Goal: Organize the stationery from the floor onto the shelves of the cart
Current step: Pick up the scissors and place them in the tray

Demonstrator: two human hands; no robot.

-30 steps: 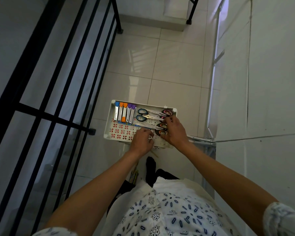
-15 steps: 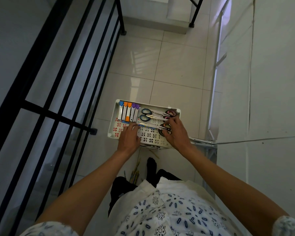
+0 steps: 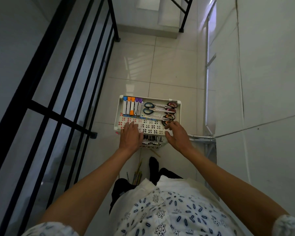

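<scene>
A white cart (image 3: 116, 116) stands on the tiled floor below me. Its perforated top shelf holds a row of staplers (image 3: 132, 107) with blue, orange and purple caps at the far left. Several scissors (image 3: 160, 110) lie beside them on the right, and a thin blue pen (image 3: 147, 118) lies across the shelf in front of both. My left hand (image 3: 130, 136) hovers open over the shelf's near left edge. My right hand (image 3: 178, 135) is open by the near right corner, fingertips close to the nearest scissors. A lower shelf (image 3: 151, 142) with small items shows between my hands.
Several pencils (image 3: 137, 174) lie on the floor near my dark-socked foot (image 3: 153, 167). A black railing (image 3: 72, 82) runs along the left. A white wall and window frame (image 3: 208, 82) close the right side. A step (image 3: 148, 23) rises at the far end.
My left hand slid left along the near edge of the shelf and opened. My right hand drew back from the scissors and spread its fingers. The blue pen now lies uncovered on the shelf.
</scene>
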